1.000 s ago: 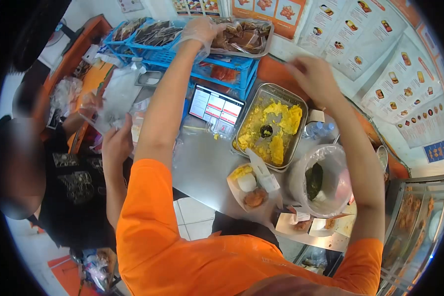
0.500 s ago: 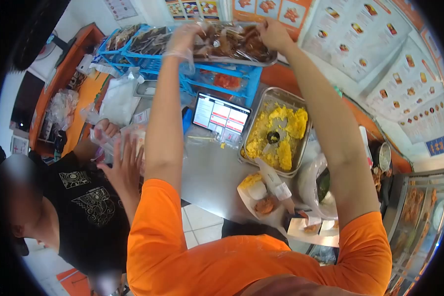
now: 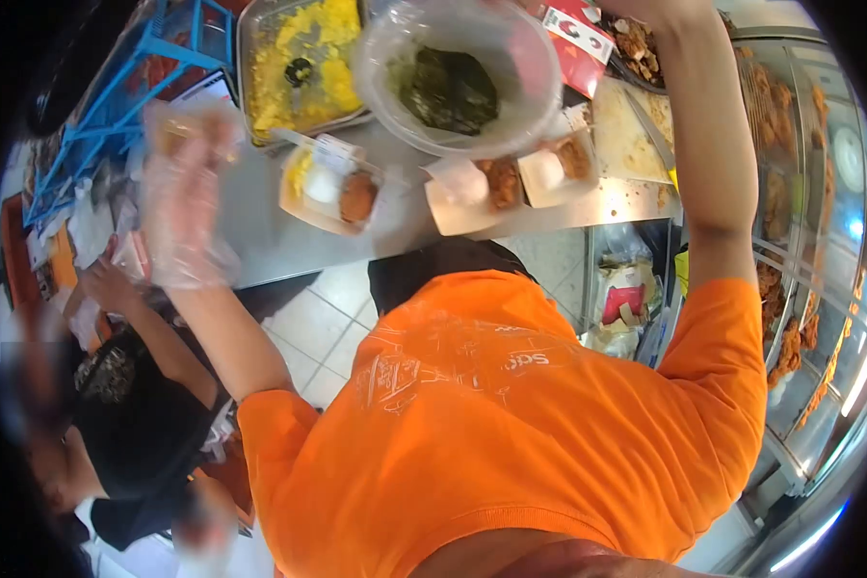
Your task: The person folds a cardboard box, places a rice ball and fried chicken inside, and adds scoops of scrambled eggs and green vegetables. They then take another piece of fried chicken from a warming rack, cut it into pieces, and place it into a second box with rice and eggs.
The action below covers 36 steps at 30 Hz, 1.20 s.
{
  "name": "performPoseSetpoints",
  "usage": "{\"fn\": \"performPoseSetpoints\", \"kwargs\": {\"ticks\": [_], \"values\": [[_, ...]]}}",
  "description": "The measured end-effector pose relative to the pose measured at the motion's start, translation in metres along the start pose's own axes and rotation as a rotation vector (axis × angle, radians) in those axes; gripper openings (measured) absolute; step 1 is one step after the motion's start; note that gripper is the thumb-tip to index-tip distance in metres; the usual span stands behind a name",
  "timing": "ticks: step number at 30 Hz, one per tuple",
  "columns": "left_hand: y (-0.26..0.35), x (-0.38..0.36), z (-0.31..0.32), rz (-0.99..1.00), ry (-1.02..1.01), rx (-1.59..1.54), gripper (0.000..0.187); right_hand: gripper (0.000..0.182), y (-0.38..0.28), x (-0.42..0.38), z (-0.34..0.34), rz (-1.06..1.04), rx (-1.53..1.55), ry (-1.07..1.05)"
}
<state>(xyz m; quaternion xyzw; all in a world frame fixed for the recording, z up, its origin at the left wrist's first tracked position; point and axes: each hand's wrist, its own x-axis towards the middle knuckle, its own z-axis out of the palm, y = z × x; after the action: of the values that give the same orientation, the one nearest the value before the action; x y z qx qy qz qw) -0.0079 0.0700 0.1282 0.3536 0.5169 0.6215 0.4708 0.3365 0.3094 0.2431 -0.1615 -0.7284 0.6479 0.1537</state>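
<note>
1 blurred yellowish-brown item [image 3: 188,130] at the fingertips of the plastic-gloved left hand [image 3: 188,202]; pinched there, near the blue rack [image 3: 156,46], left end of the steel counter [image 3: 260,226]. Right hand [image 3: 650,8] cut off at the top edge, near some chopped browned pieces [image 3: 638,46]; cannot tell if spread or pressed together. Along the counter's near side: 3 paper boxes [image 3: 453,220], each with 1 white mound plus browned food. Behind: metal tray [image 3: 245,87] of yellow food [image 3: 323,48], plastic-lined bowl [image 3: 539,91] with dark green contents [image 3: 450,91]. Knife [image 3: 653,132] on a stained board [image 3: 618,144].
</note>
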Motion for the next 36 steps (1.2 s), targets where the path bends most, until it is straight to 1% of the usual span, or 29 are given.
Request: {"fn": "performPoseSetpoints", "kwargs": {"ticks": [1, 2, 3, 4, 6, 7, 8, 9, 10, 12, 13, 14, 15, 16, 17, 18, 20, 22, 24, 25, 26, 27, 28, 29, 30, 31, 33, 35, 36], "values": [[-0.009, -0.033, 0.038, -0.155, -0.003, 0.164, 0.036, 0.01, 0.023, -0.042, -0.011, 0.032, -0.044, -0.156], [-0.016, -0.058, 0.078, -0.311, -0.005, 0.331, 0.03, 0.006, 0.044, -0.077, -0.014, 0.057, -0.087, -0.311], [-0.022, -0.07, 0.104, -0.423, -0.285, 0.205, 0.029, 0.01, 0.053, -0.108, -0.005, 0.173, -0.038, -0.331], [-0.056, -0.084, 0.121, -0.415, -0.367, 0.186, 0.023, 0.017, 0.061, -0.138, 0.006, 0.288, 0.008, -0.353], [-0.107, -0.084, 0.129, -0.314, -0.45, 0.528, 0.02, 0.019, 0.088, -0.152, 0.017, 0.397, -0.066, -0.305], [-0.114, -0.091, 0.15, -0.293, -0.44, 0.6, 0.019, 0.019, 0.105, -0.167, 0.018, 0.384, -0.061, -0.315], [-0.12, -0.096, 0.166, -0.273, -0.43, 0.675, 0.018, 0.019, 0.122, -0.175, 0.022, 0.425, -0.113, -0.252], [-0.134, -0.102, 0.177, -0.126, -0.434, 0.857, 0.018, 0.019, 0.141, -0.184, 0.026, 0.465, -0.164, -0.187], [-0.149, -0.107, 0.185, 0.024, -0.436, 1.039, 0.018, 0.019, 0.164, -0.194, 0.031, 0.449, -0.158, -0.197], [-0.178, -0.108, 0.2, 0.244, -0.393, 1.149, 0.021, 0.02, 0.2, -0.202, 0.039, 0.264, -0.49, 0.115], [-0.191, -0.109, 0.21, 0.369, -0.286, 1.187, 0.022, 0.022, 0.199, -0.201, 0.045, 0.304, -0.641, 0.206], [-0.2, -0.109, 0.22, 0.495, -0.177, 1.218, 0.025, 0.022, 0.196, -0.198, 0.049, 0.282, -0.641, 0.194], [-0.199, -0.104, 0.225, 0.5, -0.156, 1.233, 0.025, 0.021, 0.192, -0.194, 0.05, 0.2, -0.638, 0.23], [-0.197, -0.097, 0.23, 0.623, -0.125, 1.214, 0.026, 0.021, 0.187, -0.189, 0.051, 0.12, -0.636, 0.269], [-0.194, -0.091, 0.233, 0.745, -0.1, 1.19, 0.028, 0.018, 0.177, -0.181, 0.052, 0.165, -0.579, 0.298], [-0.182, -0.086, 0.235, 0.749, -0.093, 1.191, 0.028, 0.018, 0.164, -0.164, 0.05, 0.159, -0.583, 0.296], [-0.157, -0.084, 0.24, 0.779, -0.047, 1.077, 0.025, 0.013, 0.143, -0.125, 0.048, -0.001, -0.609, 0.303], [-0.148, -0.09, 0.234, 0.785, -0.063, 1.061, 0.023, 0.015, 0.16, -0.076, 0.041, 0.021, -0.706, 0.163], [-0.14, -0.094, 0.217, 0.807, -0.121, 0.928, 0.022, 0.018, 0.181, -0.026, 0.039, 0.153, -0.832, -0.03], [-0.136, -0.096, 0.206, 0.744, -0.154, 0.953, 0.018, 0.018, 0.179, -0.011, 0.042, 0.145, -0.836, -0.032], [-0.127, -0.092, 0.189, 0.75, -0.145, 0.96, 0.018, 0.018, 0.159, 0.012, 0.048, 0.251, -0.928, -0.289], [-0.112, -0.086, 0.174, 0.663, -0.076, 0.872, 0.016, 0.019, 0.145, 0.035, 0.054, 0.355, -1.016, -0.552], [-0.103, -0.08, 0.158, 0.574, -0.008, 0.779, 0.013, 0.019, 0.142, 0.058, 0.06, 0.344, -1.026, -0.56], [-0.109, -0.071, 0.14, 0.548, 0.216, 0.683, 0.007, 0.02, 0.141, 0.079, 0.065, 0.312, -0.885, -0.518], [-0.111, -0.062, 0.121, 0.377, 0.396, 0.604, 0.008, 0.022, 0.134, 0.097, 0.075, 0.285, -0.742, -0.474], [-0.112, -0.049, 0.094, 0.183, 0.554, 0.583, 0.013, 0.026, 0.126, 0.12, 0.088, 0.269, -0.655, -0.361], [-0.092, -0.005, 0.046, 0.175, 0.752, 0.527, 0.017, 0.031, 0.165, 0.19, 0.113, 0.382, -0.689, -0.271], [-0.106, 0.035, -0.014, 0.259, 0.739, 0.545, 0.022, 0.034, 0.212, 0.238, 0.146, 0.644, -0.737, -0.113], [-0.109, 0.052, -0.035, 0.26, 0.732, 0.538, 0.022, 0.033, 0.265, 0.255, 0.158, 0.664, -0.705, -0.075]]}}
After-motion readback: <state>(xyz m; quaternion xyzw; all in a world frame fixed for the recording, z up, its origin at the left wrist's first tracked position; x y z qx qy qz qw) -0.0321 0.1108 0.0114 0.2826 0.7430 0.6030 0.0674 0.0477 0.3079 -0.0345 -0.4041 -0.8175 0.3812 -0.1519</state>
